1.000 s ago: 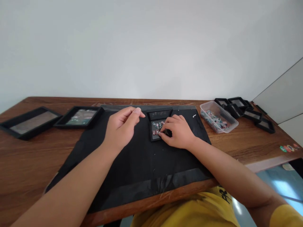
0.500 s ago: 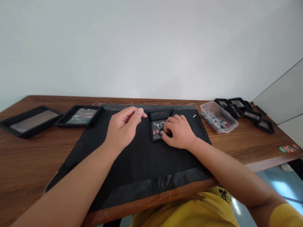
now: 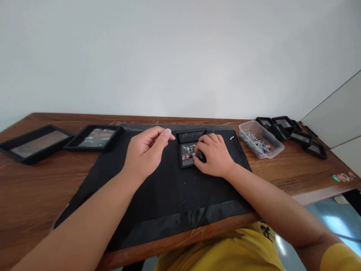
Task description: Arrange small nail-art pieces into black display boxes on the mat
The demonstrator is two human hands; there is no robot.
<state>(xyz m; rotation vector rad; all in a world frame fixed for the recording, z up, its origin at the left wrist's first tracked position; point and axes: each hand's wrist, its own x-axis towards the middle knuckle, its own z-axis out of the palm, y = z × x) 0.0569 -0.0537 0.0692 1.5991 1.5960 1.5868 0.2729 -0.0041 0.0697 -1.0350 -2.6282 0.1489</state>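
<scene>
On the black mat [image 3: 158, 199] lies a small open black case [image 3: 182, 165] with its lid part tilted up at the back. Several small pink, green and whitish pieces [image 3: 187, 155] lie inside. My right hand [image 3: 213, 154] arches over the case's right side with curled fingers, thumb and index tips closed at a tiny piece among the others; the tips partly hide it. To the left of the case, my left hand [image 3: 146, 150] is raised above the mat, thumb pressed against the index finger. Whatever it pinches, if anything, is too small to make out.
A clear plastic tub [image 3: 261, 141] of small coloured pieces stands right of the mat, with several black frames [image 3: 301, 137] beyond it. Two larger black trays [image 3: 36, 145] lie at the left, the inner one [image 3: 96, 137] holding green and white pieces. A wall rises behind the table.
My right hand has shifted slightly within the case, its fingertips a little further up and right. The small pieces under them sit slightly differently. My left hand stays in its pinch.
</scene>
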